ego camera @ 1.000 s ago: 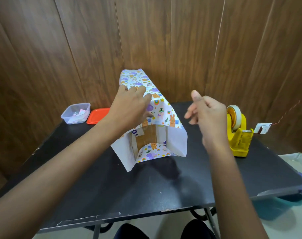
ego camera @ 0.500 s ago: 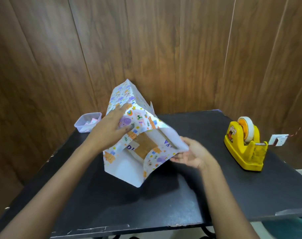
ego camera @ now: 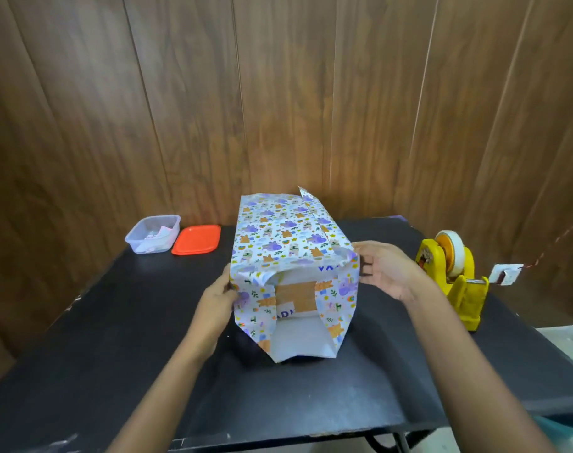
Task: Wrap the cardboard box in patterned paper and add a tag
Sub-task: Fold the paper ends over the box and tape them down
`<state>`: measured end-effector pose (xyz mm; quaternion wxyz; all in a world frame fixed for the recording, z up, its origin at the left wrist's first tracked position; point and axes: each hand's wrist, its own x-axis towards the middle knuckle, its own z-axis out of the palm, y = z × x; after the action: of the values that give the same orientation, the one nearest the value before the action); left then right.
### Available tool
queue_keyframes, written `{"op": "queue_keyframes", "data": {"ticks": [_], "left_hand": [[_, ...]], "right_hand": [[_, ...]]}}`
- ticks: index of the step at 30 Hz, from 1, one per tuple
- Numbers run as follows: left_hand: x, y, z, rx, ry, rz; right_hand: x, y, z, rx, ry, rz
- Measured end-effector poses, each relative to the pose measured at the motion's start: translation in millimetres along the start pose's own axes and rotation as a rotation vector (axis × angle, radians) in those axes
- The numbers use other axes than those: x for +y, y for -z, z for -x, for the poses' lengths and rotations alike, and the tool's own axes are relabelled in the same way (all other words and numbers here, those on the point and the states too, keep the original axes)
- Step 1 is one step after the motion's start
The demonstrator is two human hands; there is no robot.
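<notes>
Both left hand (ego camera: 217, 300) and right hand (ego camera: 385, 273) flank the wrapped box (ego camera: 278, 238).

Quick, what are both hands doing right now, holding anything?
Left hand: against the wrapped box's left edge; grip cannot be told.
Right hand: open, fingers touching its right side.

even, soft light — wide-angle bowing, slight blur at edges.

The black table (ego camera: 115, 354) bears the wrapped box (ego camera: 278, 237) centrally, a tub (ego camera: 153, 233) and orange lid (ego camera: 197, 239) at its far edge, and a tape dispenser (ego camera: 455, 282) near its right edge.
</notes>
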<state>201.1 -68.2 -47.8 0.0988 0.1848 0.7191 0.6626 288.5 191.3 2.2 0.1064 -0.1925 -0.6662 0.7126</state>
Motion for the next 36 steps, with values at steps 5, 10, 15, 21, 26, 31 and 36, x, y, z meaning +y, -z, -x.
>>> {"op": "queue_keyframes", "data": {"ticks": [5,10,15,21,26,31,36], "left_hand": [[10,2,15,0.375,0.070,0.135],[31,-11,22,0.284,0.206,0.117],[34,-20,8,0.205,0.346,0.347],[29,-28,-2,0.290,0.378,0.490],[21,-29,-4,0.306,0.367,0.535],[5,-27,1,0.250,0.213,0.489],[1,-34,1,0.247,0.163,0.535]], "right_hand": [[19,-6,7,0.283,0.017,0.116],[7,-9,24,0.219,-0.118,0.236],[6,-14,17,0.038,-0.243,0.032],[13,-22,8,0.105,-0.229,-0.141],[19,-26,5,0.144,-0.168,-0.128],[37,-22,9,0.134,-0.074,-0.174],[36,-24,10,0.131,-0.051,-0.135]]}}
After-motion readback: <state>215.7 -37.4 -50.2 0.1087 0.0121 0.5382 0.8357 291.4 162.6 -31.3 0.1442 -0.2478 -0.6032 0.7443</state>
